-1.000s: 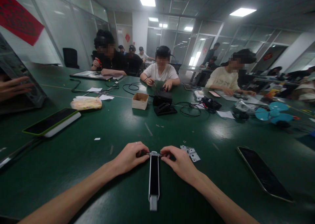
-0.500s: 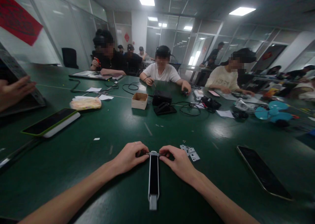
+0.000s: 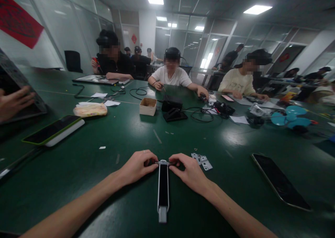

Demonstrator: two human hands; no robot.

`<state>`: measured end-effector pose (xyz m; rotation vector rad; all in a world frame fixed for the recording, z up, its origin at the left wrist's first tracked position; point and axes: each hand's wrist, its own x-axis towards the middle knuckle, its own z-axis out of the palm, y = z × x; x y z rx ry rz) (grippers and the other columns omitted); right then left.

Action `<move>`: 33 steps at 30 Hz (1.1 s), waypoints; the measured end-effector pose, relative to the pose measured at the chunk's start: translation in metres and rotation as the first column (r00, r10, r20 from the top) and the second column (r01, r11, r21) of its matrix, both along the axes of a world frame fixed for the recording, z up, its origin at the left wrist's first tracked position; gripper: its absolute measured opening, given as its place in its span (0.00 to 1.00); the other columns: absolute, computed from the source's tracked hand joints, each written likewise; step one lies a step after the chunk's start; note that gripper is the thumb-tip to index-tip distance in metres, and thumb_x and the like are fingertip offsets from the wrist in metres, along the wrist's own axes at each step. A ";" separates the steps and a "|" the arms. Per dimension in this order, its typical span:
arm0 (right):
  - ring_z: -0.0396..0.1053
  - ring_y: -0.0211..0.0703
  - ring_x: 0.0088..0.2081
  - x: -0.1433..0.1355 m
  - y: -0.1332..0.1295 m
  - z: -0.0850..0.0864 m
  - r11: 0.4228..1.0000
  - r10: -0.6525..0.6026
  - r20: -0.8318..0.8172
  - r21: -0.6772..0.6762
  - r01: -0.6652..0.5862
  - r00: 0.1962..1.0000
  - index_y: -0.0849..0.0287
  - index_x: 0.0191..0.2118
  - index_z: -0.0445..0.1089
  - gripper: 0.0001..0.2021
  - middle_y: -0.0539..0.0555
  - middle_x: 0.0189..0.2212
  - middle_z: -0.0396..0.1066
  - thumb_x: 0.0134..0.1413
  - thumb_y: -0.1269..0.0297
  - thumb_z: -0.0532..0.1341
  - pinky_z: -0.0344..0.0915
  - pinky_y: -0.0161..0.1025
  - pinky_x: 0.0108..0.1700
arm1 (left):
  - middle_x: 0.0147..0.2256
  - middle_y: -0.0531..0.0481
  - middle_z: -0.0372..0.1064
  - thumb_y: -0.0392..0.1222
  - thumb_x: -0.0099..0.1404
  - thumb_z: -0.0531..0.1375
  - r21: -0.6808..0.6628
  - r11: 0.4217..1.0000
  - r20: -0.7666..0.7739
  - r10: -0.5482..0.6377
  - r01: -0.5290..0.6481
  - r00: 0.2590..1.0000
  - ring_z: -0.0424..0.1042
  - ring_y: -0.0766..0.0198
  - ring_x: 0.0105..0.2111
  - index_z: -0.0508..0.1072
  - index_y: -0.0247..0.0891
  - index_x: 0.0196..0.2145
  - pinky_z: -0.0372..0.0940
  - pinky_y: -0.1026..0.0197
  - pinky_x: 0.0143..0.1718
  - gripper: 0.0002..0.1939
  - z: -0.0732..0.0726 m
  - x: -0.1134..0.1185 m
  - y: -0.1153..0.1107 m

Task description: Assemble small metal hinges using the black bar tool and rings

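Note:
A long narrow device (image 3: 163,185) with a black face, pale side rails and a grey block at its near end lies on the green table, pointing towards me. My left hand (image 3: 141,166) pinches a small thin metal piece against the left side of its far end. On the other side, my right hand (image 3: 187,170) is closed in a similar pinch on a small piece at the right of that end. Fingers hide most of both pieces, so their exact kind does not show. Just beyond my right hand lie several flat grey metal plates (image 3: 206,163) with holes.
A phone (image 3: 280,182) lies at right, and a green-edged device (image 3: 53,129) at left. Farther off stand a small open box (image 3: 148,107), a black stand (image 3: 175,115), cables and a blue fan-like object (image 3: 295,117). Co-workers sit across the table; another person's hand (image 3: 15,103) is at far left.
Both of my hands and the device stay almost still. Across the table, the person in white has moved a hand slightly to the right.

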<state>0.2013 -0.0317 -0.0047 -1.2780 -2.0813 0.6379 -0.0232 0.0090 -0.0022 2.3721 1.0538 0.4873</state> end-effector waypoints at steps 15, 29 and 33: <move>0.68 0.43 0.39 0.004 0.003 0.000 0.999 0.039 0.069 0.009 -0.039 0.997 0.57 0.40 0.72 0.07 0.53 0.36 0.73 0.54 0.69 0.63 0.66 0.42 0.40 | 0.29 0.53 0.66 0.40 0.63 0.58 -0.005 1.000 -0.009 0.000 0.000 1.000 0.64 0.67 0.27 0.74 0.37 0.37 0.58 0.66 0.29 0.06 0.001 0.000 0.000; 0.68 0.44 0.37 0.002 0.002 0.003 1.000 0.012 0.082 0.007 -0.013 0.997 0.59 0.40 0.73 0.06 0.53 0.35 0.73 0.55 0.69 0.62 0.66 0.41 0.38 | 0.29 0.53 0.66 0.39 0.63 0.59 0.001 1.000 0.002 0.000 0.000 1.000 0.64 0.68 0.26 0.74 0.37 0.36 0.58 0.66 0.29 0.06 -0.001 0.000 0.001; 0.68 0.43 0.37 0.003 0.002 0.001 1.000 0.010 0.085 0.021 -0.012 0.996 0.59 0.40 0.73 0.06 0.53 0.34 0.74 0.55 0.70 0.62 0.66 0.41 0.39 | 0.29 0.53 0.66 0.39 0.63 0.59 0.000 1.000 -0.002 0.003 -0.003 1.000 0.64 0.68 0.26 0.74 0.37 0.37 0.58 0.66 0.29 0.06 0.000 0.001 0.001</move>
